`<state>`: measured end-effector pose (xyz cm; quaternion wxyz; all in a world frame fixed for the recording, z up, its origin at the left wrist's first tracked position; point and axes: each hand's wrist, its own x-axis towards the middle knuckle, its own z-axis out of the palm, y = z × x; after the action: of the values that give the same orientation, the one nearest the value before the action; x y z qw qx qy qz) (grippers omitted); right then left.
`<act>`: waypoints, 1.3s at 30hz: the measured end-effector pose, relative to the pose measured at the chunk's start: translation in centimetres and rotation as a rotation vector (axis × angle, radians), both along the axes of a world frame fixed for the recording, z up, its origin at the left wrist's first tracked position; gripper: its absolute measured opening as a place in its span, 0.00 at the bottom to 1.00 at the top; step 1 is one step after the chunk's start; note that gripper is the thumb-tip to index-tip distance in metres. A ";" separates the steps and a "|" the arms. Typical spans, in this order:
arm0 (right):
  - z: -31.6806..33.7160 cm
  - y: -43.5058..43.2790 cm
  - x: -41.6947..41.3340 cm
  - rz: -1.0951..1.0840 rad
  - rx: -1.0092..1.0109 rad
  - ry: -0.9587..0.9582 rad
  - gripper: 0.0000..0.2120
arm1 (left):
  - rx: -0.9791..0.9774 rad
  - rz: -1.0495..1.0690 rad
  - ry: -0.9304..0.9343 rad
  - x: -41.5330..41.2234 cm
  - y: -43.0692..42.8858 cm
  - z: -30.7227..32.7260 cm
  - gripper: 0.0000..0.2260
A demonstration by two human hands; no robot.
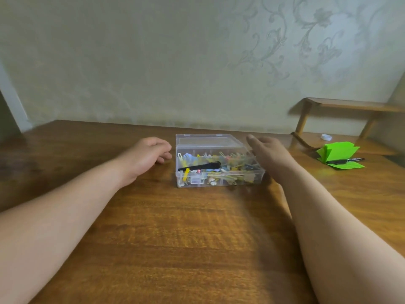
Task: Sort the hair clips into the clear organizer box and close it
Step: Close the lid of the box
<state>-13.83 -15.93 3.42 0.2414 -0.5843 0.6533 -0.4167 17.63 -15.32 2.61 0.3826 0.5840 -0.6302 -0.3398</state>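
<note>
Clear organizer box (pixel 209 141), indistinct hair clips (pixel 232 166)

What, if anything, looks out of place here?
A long black clip lies slanted across the box, seemingly over several compartments instead of inside one, atop the coloured clips. It might keep the box from shutting.

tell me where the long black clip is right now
Head view: the long black clip lies inside the clear organizer box, left of centre, among the coloured clips.
</note>
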 end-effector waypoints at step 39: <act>-0.8 8.9 -0.1 0.203 0.001 0.490 0.32 | -0.082 -0.155 -0.680 -1.4 6.2 -0.1 0.43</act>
<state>-13.89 -7.06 2.65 0.1170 -0.7299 0.6307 -0.2362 16.23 -9.07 2.55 0.1468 0.5982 -0.7773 -0.1282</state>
